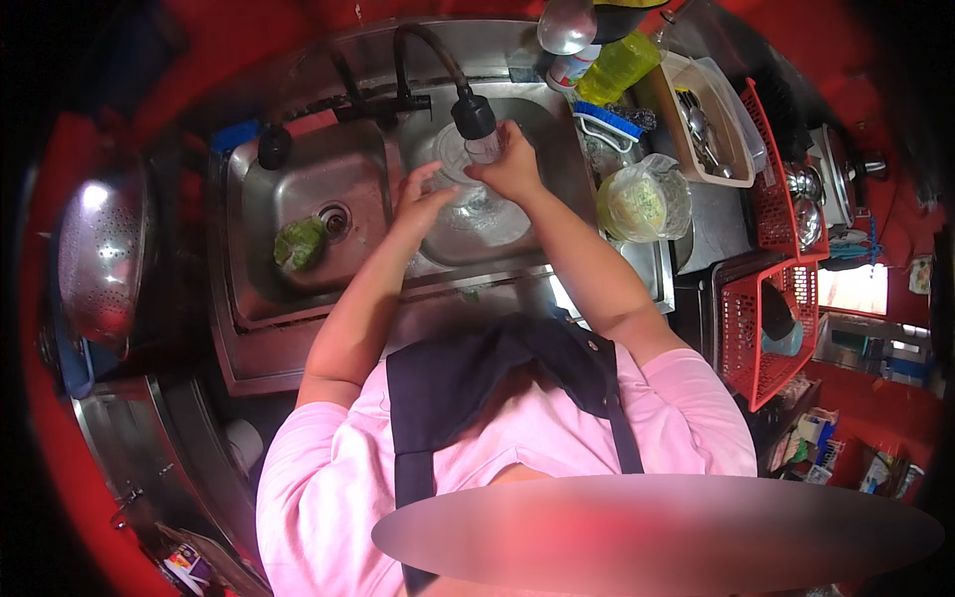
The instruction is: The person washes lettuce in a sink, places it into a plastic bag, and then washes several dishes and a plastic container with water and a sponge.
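Under the black faucet head [474, 113], my right hand [510, 166] is curled round a small clear cup or glass [485, 149], over the right sink basin [537, 216]. Just left of it my left hand [421, 198] is raised with its fingers apart, holding nothing. A clear round container or lid [451, 153] lies beneath and between the hands; how it is supported cannot be told. Water lies or splashes in the basin below. In the left basin [254, 186] a green leafy vegetable, perhaps partly wrapped in plastic [300, 243], sits beside the drain [334, 220].
Right of the sink are a blue-bristled brush [608, 123], a yellow liquid bottle [618, 67], a plastic bag with pale green contents [645, 200] and a cutlery tray [675, 112]. Red plastic baskets [772, 328] stand further right. A metal colander [104, 261] is at the far left.
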Tool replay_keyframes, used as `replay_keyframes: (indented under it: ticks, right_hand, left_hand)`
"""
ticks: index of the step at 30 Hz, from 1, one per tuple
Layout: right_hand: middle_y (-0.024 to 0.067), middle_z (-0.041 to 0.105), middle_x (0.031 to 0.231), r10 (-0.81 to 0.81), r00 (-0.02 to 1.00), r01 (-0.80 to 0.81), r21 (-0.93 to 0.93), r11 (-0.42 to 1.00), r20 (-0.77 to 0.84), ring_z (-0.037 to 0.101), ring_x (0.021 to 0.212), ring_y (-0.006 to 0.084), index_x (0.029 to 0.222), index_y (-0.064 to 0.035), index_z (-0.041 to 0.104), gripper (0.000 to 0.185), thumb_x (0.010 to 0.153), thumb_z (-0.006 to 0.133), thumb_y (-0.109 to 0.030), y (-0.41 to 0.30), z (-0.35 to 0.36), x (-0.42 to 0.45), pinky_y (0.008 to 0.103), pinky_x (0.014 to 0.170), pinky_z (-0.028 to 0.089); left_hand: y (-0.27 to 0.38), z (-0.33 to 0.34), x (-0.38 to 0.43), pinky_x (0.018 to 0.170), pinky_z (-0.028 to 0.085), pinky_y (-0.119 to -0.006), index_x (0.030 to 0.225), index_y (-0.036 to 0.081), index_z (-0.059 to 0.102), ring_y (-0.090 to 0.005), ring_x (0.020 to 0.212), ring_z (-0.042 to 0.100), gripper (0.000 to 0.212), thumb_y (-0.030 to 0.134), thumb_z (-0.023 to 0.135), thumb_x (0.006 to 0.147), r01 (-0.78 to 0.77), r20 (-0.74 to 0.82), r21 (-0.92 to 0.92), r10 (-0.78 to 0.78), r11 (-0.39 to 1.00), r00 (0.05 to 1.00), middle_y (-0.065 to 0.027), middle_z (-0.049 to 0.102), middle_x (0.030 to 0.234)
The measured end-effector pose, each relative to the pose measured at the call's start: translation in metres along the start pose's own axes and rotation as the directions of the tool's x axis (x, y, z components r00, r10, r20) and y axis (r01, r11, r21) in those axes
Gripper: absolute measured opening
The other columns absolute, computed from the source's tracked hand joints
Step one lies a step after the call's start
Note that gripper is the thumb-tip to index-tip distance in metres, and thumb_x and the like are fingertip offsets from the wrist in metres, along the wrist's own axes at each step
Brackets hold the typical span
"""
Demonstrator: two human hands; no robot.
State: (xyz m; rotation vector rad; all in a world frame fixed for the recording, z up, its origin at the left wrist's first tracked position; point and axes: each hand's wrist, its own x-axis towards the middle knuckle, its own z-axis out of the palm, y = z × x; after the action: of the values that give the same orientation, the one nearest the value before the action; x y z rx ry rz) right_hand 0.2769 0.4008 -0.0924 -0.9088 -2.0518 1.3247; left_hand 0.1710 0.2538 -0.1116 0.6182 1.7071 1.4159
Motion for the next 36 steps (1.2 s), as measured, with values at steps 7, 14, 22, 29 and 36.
replay_keyframes:
  ticks: [7, 14, 22, 29, 36]
  right_hand:
    - [0.0178, 0.062, 0.102, -0.038, 0.997, 0.057, -0.267, 0.962, 0.074, 0.061, 0.094, 0.0274, 0.112, 0.0021, 0.048, 0.079, 0.045, 0.086, -0.016, -0.006, -0.008, 0.009, 0.0329, 0.084, 0.047]
    - [0.0146, 0.06, 0.099, 0.146, 0.958, -0.17, 0.079, 0.982, 0.248, 0.06, 0.091, 0.0298, 0.115, 0.0022, 0.046, 0.074, 0.056, 0.084, -0.023, 0.0, -0.005, 0.012, 0.0375, 0.079, 0.049]
    - [0.0138, 0.054, 0.097, 0.458, 0.753, -0.589, 0.794, 0.149, 0.472, 0.057, 0.083, 0.0256, 0.114, 0.0, 0.045, 0.043, 0.082, 0.065, -0.02, 0.011, 0.015, -0.003, 0.039, 0.076, 0.049]
    - [0.0124, 0.058, 0.097, 0.217, 0.962, -0.265, 0.373, 0.889, 0.166, 0.059, 0.088, 0.0243, 0.12, -0.003, 0.04, 0.069, 0.065, 0.08, -0.015, 0.03, 0.003, -0.01, 0.0365, 0.078, 0.05]
    - [0.0147, 0.061, 0.1, 0.021, 0.997, 0.005, -0.326, 0.945, 0.078, 0.061, 0.091, 0.0271, 0.13, -0.007, 0.029, 0.103, 0.047, 0.088, -0.017, -0.017, -0.003, -0.021, 0.0353, 0.081, 0.049]
  left_hand:
    - [-0.033, 0.002, -0.011, 0.091, 0.04, -0.033, 0.125, 0.008, 0.047, -0.0207, 0.111, 0.048, 0.058, 0.025, 0.071, 0.076, 0.056, 0.089, -0.05, -0.051, 0.997, 0.995, -0.0113, 0.046, 0.125]
    - [-0.033, 0.009, -0.02, 0.091, 0.041, -0.031, 0.13, 0.004, 0.038, -0.0192, 0.107, 0.051, 0.07, 0.026, 0.075, 0.075, 0.112, 0.148, -0.128, -0.093, 0.985, 0.985, -0.0136, 0.049, 0.12]
    - [0.004, 0.028, -0.018, 0.079, 0.046, -0.033, 0.136, 0.006, 0.015, -0.0179, 0.089, 0.058, 0.084, 0.033, 0.07, 0.08, 0.216, 0.207, -0.289, -0.16, 0.933, 0.965, -0.0133, 0.049, 0.116]
    - [-0.029, 0.035, -0.019, 0.085, 0.044, -0.032, 0.132, 0.002, 0.031, -0.0198, 0.097, 0.055, 0.073, 0.032, 0.071, 0.078, 0.023, 0.189, -0.044, -0.014, 0.999, 0.982, -0.0134, 0.05, 0.121]
    - [-0.027, 0.013, -0.028, 0.092, 0.04, -0.03, 0.129, 0.0, 0.037, -0.0202, 0.106, 0.052, 0.07, 0.028, 0.073, 0.076, 0.136, 0.088, -0.12, -0.126, 0.984, 0.988, -0.0135, 0.052, 0.12]
